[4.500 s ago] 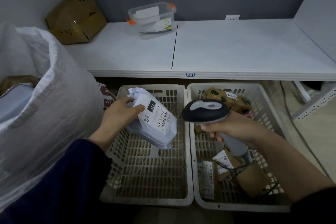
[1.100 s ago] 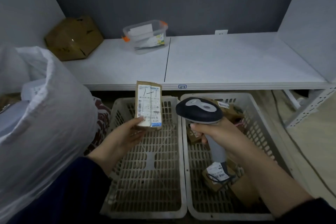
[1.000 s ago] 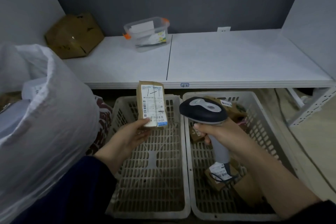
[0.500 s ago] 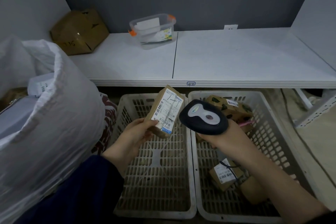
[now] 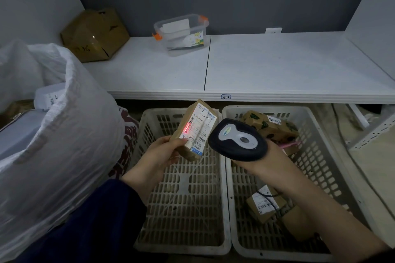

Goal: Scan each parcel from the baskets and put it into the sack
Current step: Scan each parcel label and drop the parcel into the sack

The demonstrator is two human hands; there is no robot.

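My left hand (image 5: 159, 156) grips a small brown box parcel (image 5: 195, 129) by its lower end, tilted, above the left basket (image 5: 181, 196). A red scan line glows on the barcode of its white label. My right hand (image 5: 259, 161) holds a black barcode scanner (image 5: 237, 139) just right of the parcel, its head turned toward the label. The right basket (image 5: 316, 156) holds several brown parcels (image 5: 269, 125). The big white sack (image 5: 49, 139) stands at the left, with parcels showing inside its mouth.
A white shelf (image 5: 277, 66) runs behind the baskets, carrying a brown cardboard box (image 5: 94, 35) and a clear plastic tub (image 5: 181, 33) with orange clips. A white perforated bracket (image 5: 372, 134) and a cable lie on the floor at the right.
A grey bag parcel in my left hand was replaced by the brown box. The box has tilted rightward, the scanner has turned onto it, and the red scan line now shows.
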